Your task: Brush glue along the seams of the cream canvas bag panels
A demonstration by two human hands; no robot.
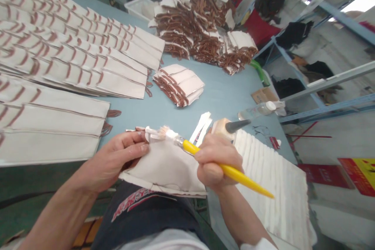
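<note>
My right hand grips a yellow-handled brush, its bristles pointing left. The brush tip is at the top edge of a cream fabric piece, where a narrow white strip lies. My left hand pinches the left end of that piece, thumb on top, with brown material showing under the fingers. The piece hangs partly over the table's front edge, above my dark apron. Just beyond my right hand are a pale container with a dark, pointed spout and several loose white strips.
Rows of overlapping cream pieces with brown edges cover the left of the blue table. A small stack sits mid-table, with tall brown-and-cream piles behind. White ribbed material, a clear bottle and shelving are right.
</note>
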